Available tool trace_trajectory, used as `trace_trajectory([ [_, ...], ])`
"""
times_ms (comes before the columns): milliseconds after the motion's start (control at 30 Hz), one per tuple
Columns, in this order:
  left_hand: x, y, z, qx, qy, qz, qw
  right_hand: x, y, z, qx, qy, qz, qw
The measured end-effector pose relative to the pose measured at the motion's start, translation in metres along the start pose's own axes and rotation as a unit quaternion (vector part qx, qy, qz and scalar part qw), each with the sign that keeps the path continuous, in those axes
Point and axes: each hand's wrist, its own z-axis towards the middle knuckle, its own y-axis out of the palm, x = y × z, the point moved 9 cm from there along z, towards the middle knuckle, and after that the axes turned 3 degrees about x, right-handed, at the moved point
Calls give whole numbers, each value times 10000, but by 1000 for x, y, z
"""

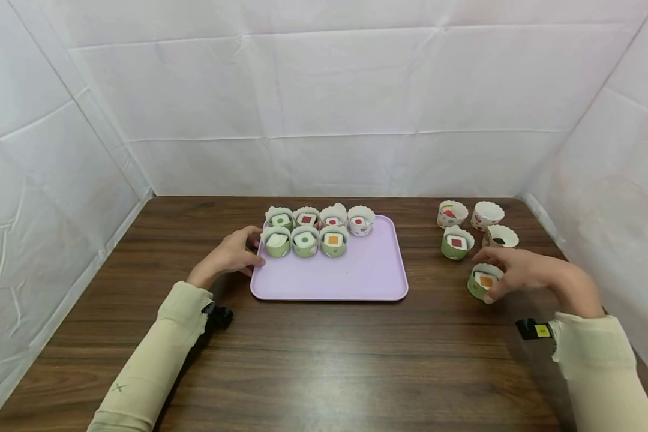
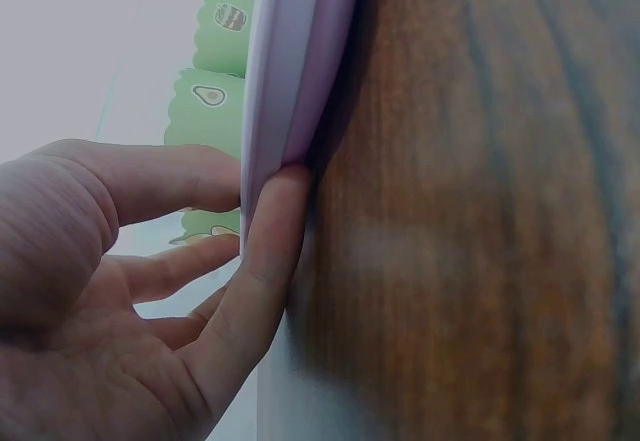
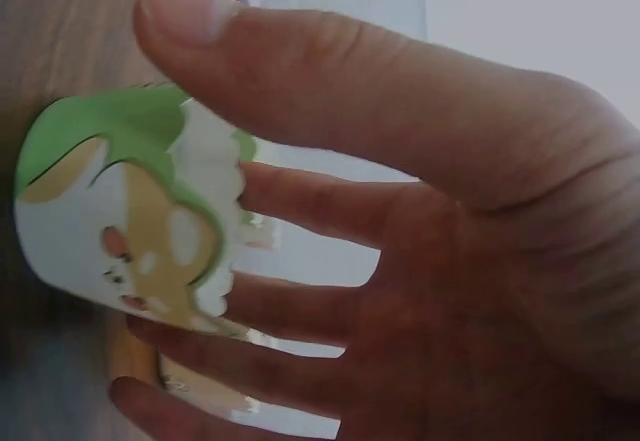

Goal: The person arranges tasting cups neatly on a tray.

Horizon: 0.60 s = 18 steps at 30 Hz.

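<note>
My left hand is at the left edge of a lilac tray; thumb and fingers hold its rim. Two rows of paper baking cups stand on the tray's back left part, each with a small white piece inside. My right hand spans a green paper cup at the right, which holds a white piece with an orange square. In the right wrist view, a cartoon animal decorates this cup. The thumb stands apart from the cup's wall; the fingers extend loosely behind it.
Beyond the right hand stand a green cup with a red-square piece, a patterned cup with red contents, a white cup and a cup with something dark. White sheeting encloses the brown wooden table.
</note>
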Motion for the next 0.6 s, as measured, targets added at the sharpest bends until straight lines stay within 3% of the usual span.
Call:
trace_trajectory([
  [133, 1, 0, -1, -9, -11, 8, 10000, 9, 4, 3, -175, 130, -64, 9997],
  [600, 1, 0, -1, -10, -28, 35, 10000, 18, 4, 5, -204, 314, 25, 9993],
])
